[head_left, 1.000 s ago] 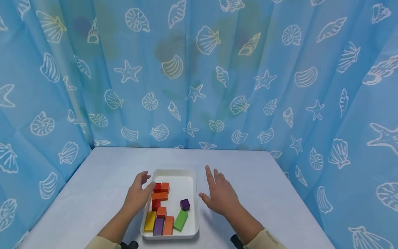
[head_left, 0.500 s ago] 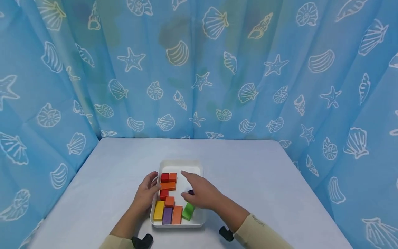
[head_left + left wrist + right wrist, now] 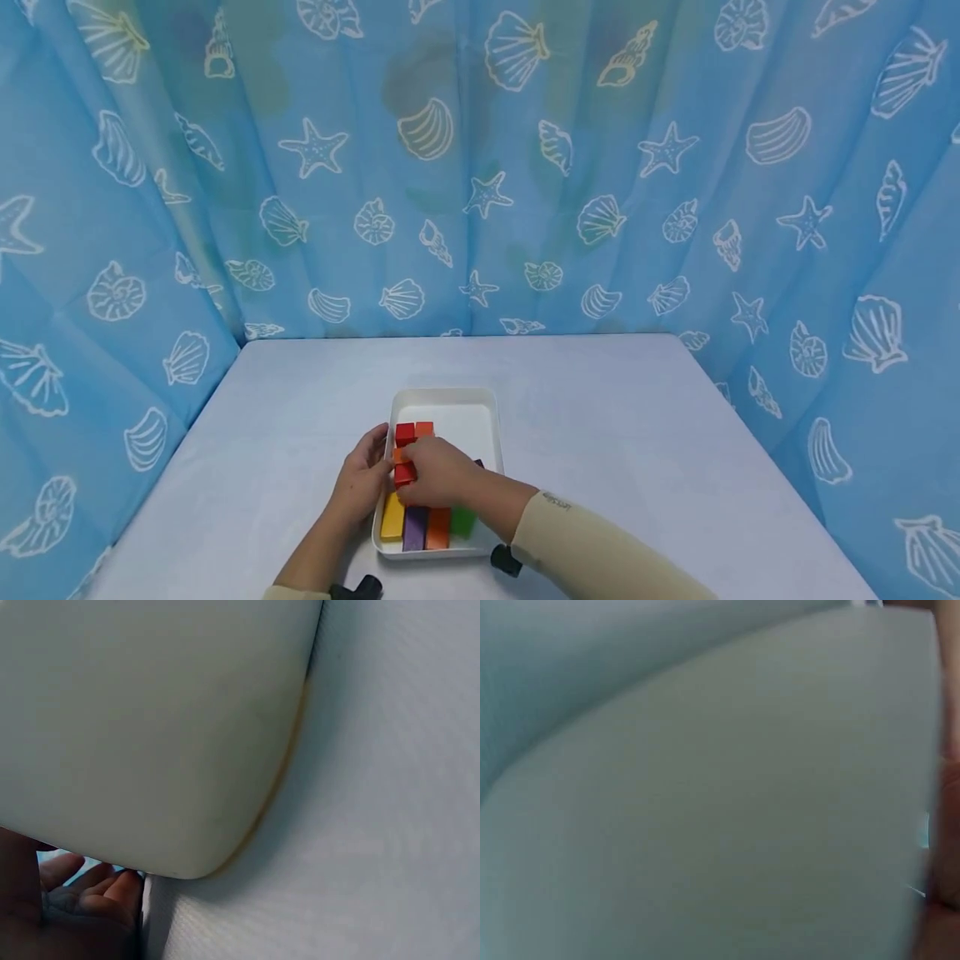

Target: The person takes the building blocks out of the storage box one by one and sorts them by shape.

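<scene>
A white tray (image 3: 472, 421) of coloured blocks sits on the table. At its left rim rests my left hand (image 3: 362, 477), thumb on the edge and fingers along the outside; the left wrist view shows its loosely bent fingers (image 3: 112, 896) beyond the tray wall (image 3: 150, 735). My right hand (image 3: 442, 473) reaches in over the blocks. Its thumb and forefinger lie either side of a red block (image 3: 404, 473), forefinger over an orange block (image 3: 399, 456). I cannot tell whether it pinches one; a small orange cube there is hidden. Tray wall (image 3: 705, 787) fills most of the right wrist view.
At the tray's near end lie a yellow block (image 3: 392, 518), a purple block (image 3: 415, 530), an orange block (image 3: 438, 530) and a green block (image 3: 462, 523). Farther up are a red cube (image 3: 405, 433) and an orange cube (image 3: 424, 428). A shell-print curtain (image 3: 480, 250) surrounds the table.
My right hand has come from beside the tray, across its right side, to the blocks on the left. My left hand has closed in on the left rim. The head view has shifted slightly.
</scene>
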A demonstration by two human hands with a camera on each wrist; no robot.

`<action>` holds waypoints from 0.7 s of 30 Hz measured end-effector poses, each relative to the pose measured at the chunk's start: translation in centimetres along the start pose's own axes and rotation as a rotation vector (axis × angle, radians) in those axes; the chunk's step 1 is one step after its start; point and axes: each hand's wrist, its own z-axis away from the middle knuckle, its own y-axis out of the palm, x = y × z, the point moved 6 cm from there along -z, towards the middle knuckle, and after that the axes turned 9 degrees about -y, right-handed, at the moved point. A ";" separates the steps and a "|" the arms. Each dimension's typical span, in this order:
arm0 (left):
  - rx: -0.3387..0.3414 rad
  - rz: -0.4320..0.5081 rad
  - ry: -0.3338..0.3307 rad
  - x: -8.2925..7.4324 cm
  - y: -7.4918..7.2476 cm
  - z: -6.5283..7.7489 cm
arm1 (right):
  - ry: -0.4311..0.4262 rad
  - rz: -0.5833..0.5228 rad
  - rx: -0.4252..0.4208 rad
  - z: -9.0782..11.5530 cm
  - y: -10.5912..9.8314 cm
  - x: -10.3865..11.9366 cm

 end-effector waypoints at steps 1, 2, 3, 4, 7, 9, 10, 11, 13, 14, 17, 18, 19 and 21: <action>-0.002 0.002 0.000 -0.1 0.0 0.0 | 0.009 0.013 -0.002 -0.1 0.1 0.0; -0.004 0.003 0.001 -0.2 0.1 -0.1 | 0.018 0.023 -0.008 -0.2 0.2 0.1; -0.005 0.008 0.000 -0.4 0.1 -0.1 | 0.023 0.041 -0.017 -0.3 0.2 0.1; -0.007 0.016 -0.001 -0.5 0.1 -0.3 | 0.029 0.055 -0.025 -0.5 0.1 0.2; -0.013 0.021 -0.009 -0.5 0.1 -0.6 | 0.055 0.071 -0.032 -0.7 0.0 0.4; -0.014 0.023 -0.022 -0.2 0.2 -0.8 | 0.074 0.055 -0.027 -0.7 -0.1 0.4; -0.016 0.022 -0.029 0.0 0.1 -0.8 | 0.086 0.044 -0.026 -0.5 -0.2 0.4; -0.020 0.019 -0.035 0.1 0.1 -0.8 | 0.099 0.028 -0.028 -0.4 -0.3 0.3; -0.029 0.021 -0.040 0.4 0.0 -0.7 | 0.110 -0.010 -0.052 0.0 -1.0 -0.1; -0.033 0.021 -0.041 0.5 0.0 -0.6 | 0.108 -0.025 -0.072 0.2 -1.5 -0.4; -0.036 0.015 -0.049 0.7 0.0 -0.4 | 0.093 -0.033 -0.155 1.0 -3.8 -2.0; -0.034 0.010 -0.048 0.7 0.1 -0.3 | 0.086 -0.026 -0.185 1.4 -4.6 -2.8; -0.032 0.006 -0.055 0.7 0.1 -0.3 | 0.084 -0.018 -0.216 1.8 -5.6 -3.8; -0.030 -0.004 -0.059 0.7 0.2 -0.2 | 0.097 0.011 -0.273 2.9 -7.4 -5.9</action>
